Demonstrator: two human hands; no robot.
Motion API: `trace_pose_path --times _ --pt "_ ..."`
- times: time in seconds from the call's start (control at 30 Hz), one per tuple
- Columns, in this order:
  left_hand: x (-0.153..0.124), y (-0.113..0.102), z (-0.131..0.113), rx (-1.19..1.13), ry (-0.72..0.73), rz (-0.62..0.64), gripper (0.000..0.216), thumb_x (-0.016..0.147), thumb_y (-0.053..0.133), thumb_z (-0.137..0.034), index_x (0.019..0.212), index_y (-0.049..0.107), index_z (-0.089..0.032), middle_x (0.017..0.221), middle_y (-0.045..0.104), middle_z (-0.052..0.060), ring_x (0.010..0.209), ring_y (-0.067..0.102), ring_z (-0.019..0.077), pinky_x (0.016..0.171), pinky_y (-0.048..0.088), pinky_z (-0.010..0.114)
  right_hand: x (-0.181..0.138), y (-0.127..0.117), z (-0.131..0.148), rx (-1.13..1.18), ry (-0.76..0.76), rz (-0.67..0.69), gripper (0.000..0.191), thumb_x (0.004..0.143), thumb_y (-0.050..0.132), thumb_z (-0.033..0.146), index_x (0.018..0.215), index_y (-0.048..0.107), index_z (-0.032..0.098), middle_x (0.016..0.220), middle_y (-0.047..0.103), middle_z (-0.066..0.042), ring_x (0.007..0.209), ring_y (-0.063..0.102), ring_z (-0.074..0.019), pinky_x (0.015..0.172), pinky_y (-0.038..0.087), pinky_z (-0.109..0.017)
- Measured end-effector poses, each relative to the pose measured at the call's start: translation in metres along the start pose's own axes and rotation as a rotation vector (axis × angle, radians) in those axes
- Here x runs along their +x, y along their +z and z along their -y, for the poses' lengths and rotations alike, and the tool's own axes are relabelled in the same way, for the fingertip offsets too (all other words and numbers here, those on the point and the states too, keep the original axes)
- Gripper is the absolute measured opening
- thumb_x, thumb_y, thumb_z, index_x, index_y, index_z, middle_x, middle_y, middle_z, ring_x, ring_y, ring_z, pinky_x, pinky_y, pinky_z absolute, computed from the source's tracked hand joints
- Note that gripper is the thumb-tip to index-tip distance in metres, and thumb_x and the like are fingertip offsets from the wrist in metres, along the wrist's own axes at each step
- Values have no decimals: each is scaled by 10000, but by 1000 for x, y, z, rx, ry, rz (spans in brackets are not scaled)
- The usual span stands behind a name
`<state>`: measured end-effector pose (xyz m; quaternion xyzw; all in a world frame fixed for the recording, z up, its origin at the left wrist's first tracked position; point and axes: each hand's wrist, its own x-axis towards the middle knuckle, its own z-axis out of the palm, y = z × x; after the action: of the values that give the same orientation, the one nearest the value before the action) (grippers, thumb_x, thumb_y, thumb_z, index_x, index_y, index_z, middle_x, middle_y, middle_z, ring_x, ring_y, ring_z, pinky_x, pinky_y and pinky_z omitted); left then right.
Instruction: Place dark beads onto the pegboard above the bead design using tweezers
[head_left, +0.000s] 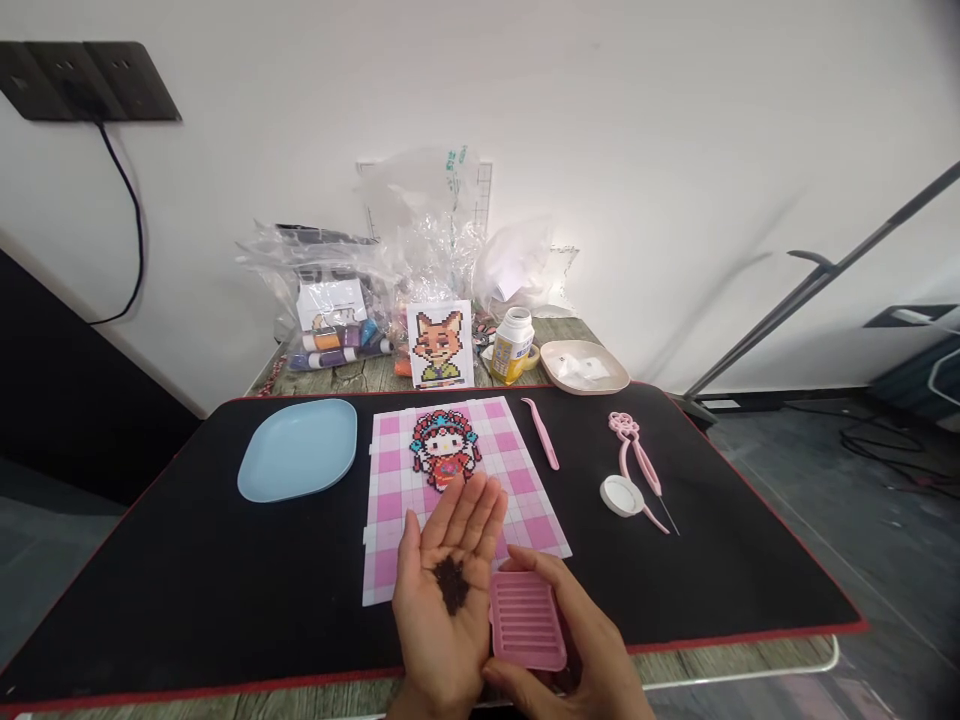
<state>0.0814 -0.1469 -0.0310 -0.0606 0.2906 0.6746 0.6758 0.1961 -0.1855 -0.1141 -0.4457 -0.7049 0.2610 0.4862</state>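
My left hand is palm up and slightly cupped, its fingers stretched out, and holds a small pile of tiny dark beads. Close beside it, my right hand grips a pink ridged bead tray by its edges, thumb below and fingers above; the grooves I can see look bare. Beyond my fingertips lies a pixel bead figure in a red outfit and headdress, partly covered by the left hand. It rests on a pink-and-white checked pegboard or sheet.
A light blue plate lies left. Curved pink tweezers, a white cap and a pink-handled needle tool lie right. Behind stand a fox picture, an uncapped white bottle, a cream dish and plastic bags.
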Motion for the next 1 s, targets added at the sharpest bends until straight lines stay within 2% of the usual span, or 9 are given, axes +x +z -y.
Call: trace_pose_path --times 0.13,0.27,0.47,0.57,0.67,0.87,1.0 --pt "-4 2 3 106 59 -15 676 993 202 -356 807 802 -104 956 776 166 992 707 282 1073 394 441 -4 9 2 65 76 65 634 817 622 314 1374 334 228 1215 614 -123 1077 632 -265 839 566 -357" --pt "-1 -3 6 178 132 -1 611 976 281 -408 836 799 -117 972 776 156 1013 697 287 1070 389 453 -2 14 5 54 65 109 662 856 559 260 1422 222 199 1314 542 -161 1176 573 -270 911 530 -389" --pt "-1 -11 6 292 161 87 706 972 183 -466 845 804 -154 993 775 143 1066 670 285 1079 360 449 4 20 4 44 24 121 770 824 608 455 1420 215 165 1301 536 -179 1145 586 -282 908 522 -374" --pt "-5 -12 4 351 176 168 753 947 145 -528 903 800 -159 1054 757 154 1149 614 320 1099 310 486 5 28 3 88 33 61 840 799 561 636 1410 240 158 1272 547 -184 1098 608 -293 873 533 -373" --pt "-5 -13 2 397 172 210 781 907 165 -605 936 794 -144 1085 744 168 1215 550 358 1119 249 510 6 34 4 138 50 10 970 713 545 766 1407 247 158 1256 552 -180 1070 617 -303 852 539 -374" --pt "-6 -12 -1 515 97 237 816 888 113 -648 997 780 -191 1108 742 135 1245 498 370 1134 129 524 8 41 7 209 63 -36 968 690 551 783 1383 281 163 1254 562 -184 1081 617 -318 864 536 -394" --pt "-15 -4 -3 605 100 247 829 934 9 -545 1050 761 -218 1038 766 126 1191 544 354 1127 112 536 7 47 6 252 67 -119 955 685 506 810 1357 319 158 1219 585 -185 1042 637 -309 831 548 -383"
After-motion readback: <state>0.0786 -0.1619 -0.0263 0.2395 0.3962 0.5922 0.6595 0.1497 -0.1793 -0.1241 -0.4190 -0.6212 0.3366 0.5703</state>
